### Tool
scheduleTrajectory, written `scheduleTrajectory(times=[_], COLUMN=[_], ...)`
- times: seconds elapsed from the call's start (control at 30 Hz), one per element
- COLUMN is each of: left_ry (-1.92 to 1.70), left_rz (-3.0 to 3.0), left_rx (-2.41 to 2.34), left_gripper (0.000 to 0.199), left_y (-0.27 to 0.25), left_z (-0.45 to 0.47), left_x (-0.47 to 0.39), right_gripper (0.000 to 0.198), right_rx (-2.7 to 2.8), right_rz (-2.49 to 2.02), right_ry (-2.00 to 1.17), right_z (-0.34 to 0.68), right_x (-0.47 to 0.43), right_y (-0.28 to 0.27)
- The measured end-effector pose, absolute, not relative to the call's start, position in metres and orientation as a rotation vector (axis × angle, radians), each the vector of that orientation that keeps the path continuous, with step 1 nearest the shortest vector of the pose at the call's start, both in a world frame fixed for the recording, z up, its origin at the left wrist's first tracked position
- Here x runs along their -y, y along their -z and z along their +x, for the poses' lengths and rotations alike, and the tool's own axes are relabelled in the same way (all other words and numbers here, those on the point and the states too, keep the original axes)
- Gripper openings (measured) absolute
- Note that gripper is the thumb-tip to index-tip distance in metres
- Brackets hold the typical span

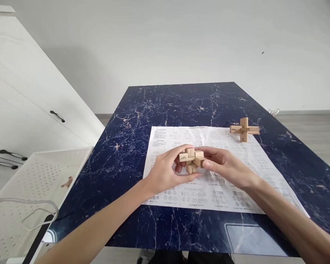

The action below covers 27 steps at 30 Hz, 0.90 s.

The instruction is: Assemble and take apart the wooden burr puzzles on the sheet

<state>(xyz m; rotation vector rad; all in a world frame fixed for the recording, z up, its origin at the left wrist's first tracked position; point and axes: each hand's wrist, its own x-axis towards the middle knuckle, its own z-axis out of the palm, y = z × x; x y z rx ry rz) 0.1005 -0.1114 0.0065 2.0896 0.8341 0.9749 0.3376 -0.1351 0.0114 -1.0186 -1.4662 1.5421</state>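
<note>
Between my two hands is a wooden burr puzzle made of interlocking pale blocks, one of them marked with a 3. My left hand wraps around its left side, thumb below and fingers above. From the right, my right hand pinches a block end, thumb in front and fingers behind. Beneath both hands a printed instruction sheet with small diagrams lies on the table. A second wooden puzzle, shaped like a cross with numbered pieces, stands at the sheet's far right edge.
The dark blue marbled table reaches toward a white wall. On the left, a white perforated surface holds a small wooden piece and a white cable. A white cabinet with black handles stands beside it.
</note>
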Motion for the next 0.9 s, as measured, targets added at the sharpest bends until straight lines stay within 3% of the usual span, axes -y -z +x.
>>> scheduleTrajectory(times=[0.3, 0.57, 0.67, 0.8, 0.9], left_ry=[-0.957, -1.047, -1.122, -1.131, -1.054], left_rz=[2.177, 1.871, 1.706, 1.558, 1.496], left_rx=[-0.802, -0.923, -0.972, -0.946, -0.883], left_gripper=[0.070, 0.063, 0.063, 0.066, 0.065], left_y=[-0.003, -0.011, -0.013, -0.015, -0.016], left_z=[0.097, 0.109, 0.107, 0.104, 0.105], left_x=[0.111, 0.115, 0.112, 0.109, 0.109], right_gripper=[0.049, 0.045, 0.049, 0.052, 0.044], right_rx=[1.516, 1.385, 1.422, 1.638, 1.826], right_rz=[-1.009, -0.996, -1.198, -1.607, -1.636], right_ry=[-1.532, -1.546, -1.298, -0.605, -0.240], right_z=[0.336, 0.335, 0.340, 0.340, 0.338], right_x=[0.137, 0.129, 0.126, 0.123, 0.121], right_y=[-0.013, -0.006, -0.009, -0.002, 0.012])
